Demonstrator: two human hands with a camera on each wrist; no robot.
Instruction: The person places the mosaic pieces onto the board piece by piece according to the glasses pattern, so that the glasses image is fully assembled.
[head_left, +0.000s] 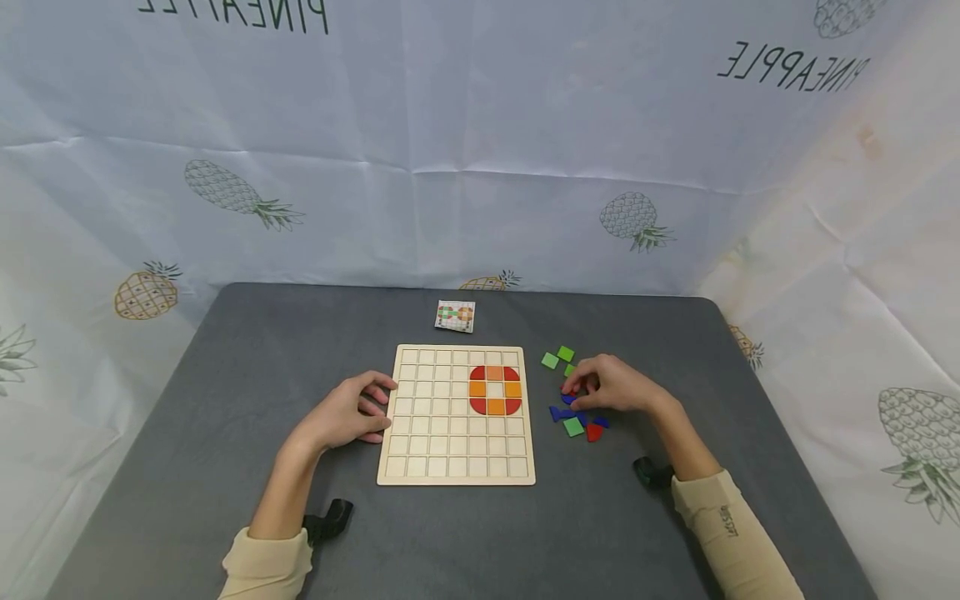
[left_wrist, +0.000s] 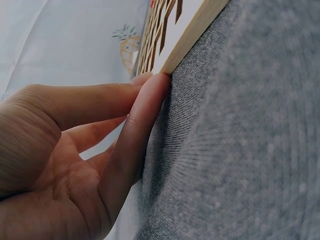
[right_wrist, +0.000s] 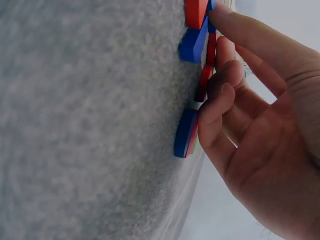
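Note:
At the left edge of a pale wooden grid board [head_left: 424,447], my left hand [head_left: 347,411] touches the rim with thumb and fingertips, seen up close in the left wrist view. Red corner pieces [head_left: 477,406] and orange squares [head_left: 496,407] form a ring in the board's upper right cells. My right hand [head_left: 618,385] is over loose pieces right of the board, its fingertips touching some. Near it lie a blue piece [right_wrist: 192,45], a red piece [right_wrist: 195,12] and a green square [head_left: 573,427]. Pieces under the fingers are partly hidden.
A small patterned card [head_left: 454,316] lies behind the board. More green squares [head_left: 566,353] lie beyond the right hand. Dark cloth covers the table [head_left: 300,333], and a pineapple-print curtain [head_left: 450,217] hangs around it. Black wrist devices [head_left: 328,522] sit at both wrists.

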